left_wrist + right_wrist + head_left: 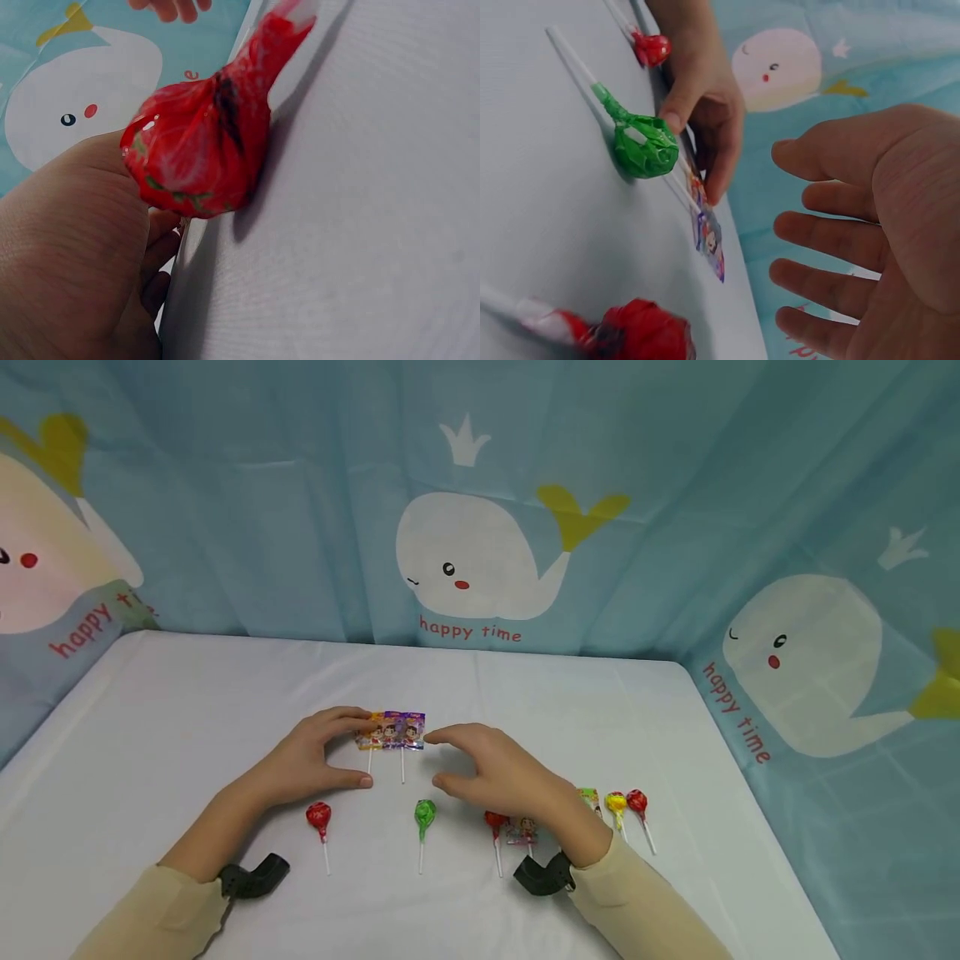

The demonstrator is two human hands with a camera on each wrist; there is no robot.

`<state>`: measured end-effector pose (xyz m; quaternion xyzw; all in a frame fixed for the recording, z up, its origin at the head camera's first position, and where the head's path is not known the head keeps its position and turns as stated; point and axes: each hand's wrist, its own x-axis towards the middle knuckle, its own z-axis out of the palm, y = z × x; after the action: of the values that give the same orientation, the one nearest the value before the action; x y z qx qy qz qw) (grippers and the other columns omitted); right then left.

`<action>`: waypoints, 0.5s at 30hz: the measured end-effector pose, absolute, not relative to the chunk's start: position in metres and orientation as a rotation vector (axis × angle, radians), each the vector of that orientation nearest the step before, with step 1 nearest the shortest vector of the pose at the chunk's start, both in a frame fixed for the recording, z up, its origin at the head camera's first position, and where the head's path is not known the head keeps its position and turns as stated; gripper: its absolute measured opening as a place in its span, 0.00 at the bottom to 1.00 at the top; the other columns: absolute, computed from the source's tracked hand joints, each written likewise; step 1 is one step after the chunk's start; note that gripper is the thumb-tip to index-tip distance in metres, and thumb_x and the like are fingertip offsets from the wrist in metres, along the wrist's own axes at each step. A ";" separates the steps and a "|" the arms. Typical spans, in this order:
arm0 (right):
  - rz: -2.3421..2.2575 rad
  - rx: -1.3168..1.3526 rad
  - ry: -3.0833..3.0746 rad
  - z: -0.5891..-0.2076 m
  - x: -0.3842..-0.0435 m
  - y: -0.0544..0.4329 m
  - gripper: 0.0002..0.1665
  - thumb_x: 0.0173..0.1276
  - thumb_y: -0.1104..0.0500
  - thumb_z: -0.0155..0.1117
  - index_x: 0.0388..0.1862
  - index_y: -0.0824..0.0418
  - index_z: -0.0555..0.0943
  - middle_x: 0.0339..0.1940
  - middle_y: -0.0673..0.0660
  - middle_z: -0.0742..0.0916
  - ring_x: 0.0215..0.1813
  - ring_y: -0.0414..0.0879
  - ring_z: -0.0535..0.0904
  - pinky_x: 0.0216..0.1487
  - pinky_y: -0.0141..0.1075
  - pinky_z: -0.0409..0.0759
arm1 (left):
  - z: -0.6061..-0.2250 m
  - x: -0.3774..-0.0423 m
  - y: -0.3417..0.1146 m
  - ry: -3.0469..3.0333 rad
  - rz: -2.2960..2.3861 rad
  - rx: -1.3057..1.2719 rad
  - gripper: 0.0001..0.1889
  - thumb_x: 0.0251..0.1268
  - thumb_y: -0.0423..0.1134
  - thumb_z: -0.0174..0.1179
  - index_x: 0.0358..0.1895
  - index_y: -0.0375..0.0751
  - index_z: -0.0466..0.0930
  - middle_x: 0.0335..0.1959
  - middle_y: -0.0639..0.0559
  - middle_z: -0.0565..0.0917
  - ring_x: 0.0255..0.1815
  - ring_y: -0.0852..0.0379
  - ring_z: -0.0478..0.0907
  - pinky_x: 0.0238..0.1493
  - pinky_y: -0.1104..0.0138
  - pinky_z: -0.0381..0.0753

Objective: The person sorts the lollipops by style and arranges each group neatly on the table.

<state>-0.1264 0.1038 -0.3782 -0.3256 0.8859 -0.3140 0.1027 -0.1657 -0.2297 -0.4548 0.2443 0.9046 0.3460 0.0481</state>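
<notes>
My left hand [307,756] rests its fingertips on an orange flat-wrapped lollipop [367,741], its thumb held apart from them. Beside that, touching or overlapping, lies a purple flat-wrapped lollipop [412,732] with a white stick towards me. Just right of the purple wrapper, my right hand [498,768] hovers with fingers extended and nothing in it, as the right wrist view confirms. Nearer me are a red ball lollipop [318,817], large in the left wrist view, and a green one [425,813]. Another red lollipop [496,821] lies below my right hand.
Beside and partly behind my right forearm are a pink flat-wrapped lollipop [522,832] and a green flat wrapper [591,797]. Further right lie yellow [617,802] and red [637,802] ball lollipops. A whale-print curtain [300,527] borders the white table [225,685].
</notes>
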 end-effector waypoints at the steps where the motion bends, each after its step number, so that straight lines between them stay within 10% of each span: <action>1: -0.929 -0.964 2.617 -0.379 -0.125 0.106 0.32 0.78 0.51 0.71 0.77 0.56 0.79 0.73 0.48 0.83 0.76 0.43 0.76 0.79 0.45 0.74 | -0.454 -0.166 -0.229 2.757 1.054 0.744 0.44 0.54 0.61 0.84 0.74 0.50 0.81 0.78 0.46 0.74 0.81 0.34 0.64 0.76 0.28 0.63; 15: -0.896 -0.989 2.676 -0.383 -0.109 0.130 0.32 0.77 0.52 0.72 0.76 0.57 0.80 0.73 0.47 0.84 0.76 0.43 0.76 0.79 0.45 0.73 | -0.453 -0.165 -0.230 2.750 1.059 0.752 0.44 0.55 0.62 0.84 0.74 0.50 0.81 0.79 0.47 0.74 0.82 0.35 0.63 0.77 0.28 0.62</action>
<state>-0.1088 0.1297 -0.3827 -0.3298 0.8923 -0.2989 0.0756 -0.1654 -0.2304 -0.4533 0.2469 0.9032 0.3476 0.0500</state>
